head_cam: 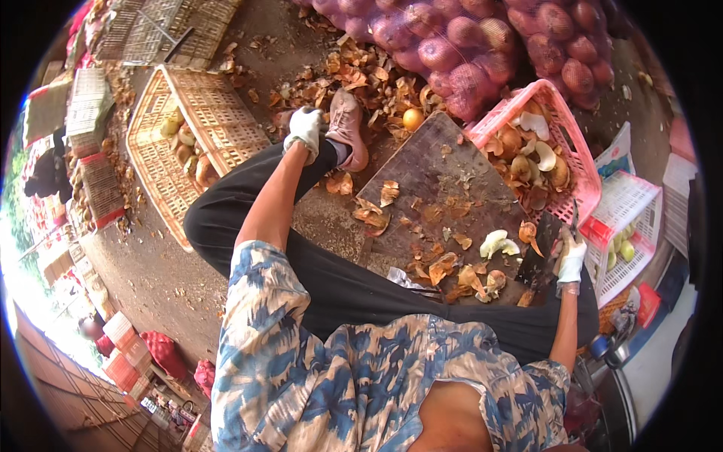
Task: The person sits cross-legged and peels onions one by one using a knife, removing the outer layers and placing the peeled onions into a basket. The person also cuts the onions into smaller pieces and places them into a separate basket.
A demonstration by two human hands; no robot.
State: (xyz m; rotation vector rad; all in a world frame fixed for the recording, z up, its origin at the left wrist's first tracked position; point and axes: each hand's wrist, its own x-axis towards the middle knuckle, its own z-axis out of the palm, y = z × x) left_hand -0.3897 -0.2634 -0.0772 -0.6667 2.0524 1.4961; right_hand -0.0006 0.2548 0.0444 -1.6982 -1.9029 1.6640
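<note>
My left hand (305, 131), in a white glove, rests at the lower trouser leg beside a pink shoe (345, 127); its fingers are partly hidden. On the right, my right hand (570, 257), in a white glove too, is closed around a knife (575, 217) with its blade pointing away from me. A worn dark board (435, 175) lies between my legs, strewn with onion skins (443, 267) and pale onion pieces (497, 244). At its right edge is a small onion (527, 231). A pink plastic basket (587, 175) beyond holds onions and peelings.
Purple mesh sacks of onions (440, 53) stand ahead, with loose skins and one onion (413, 119) before them. A tilted yellowish crate (220, 121) with onions is at left. A white crate (632, 237) holds peeled onions at right. A person (96, 333) is far left.
</note>
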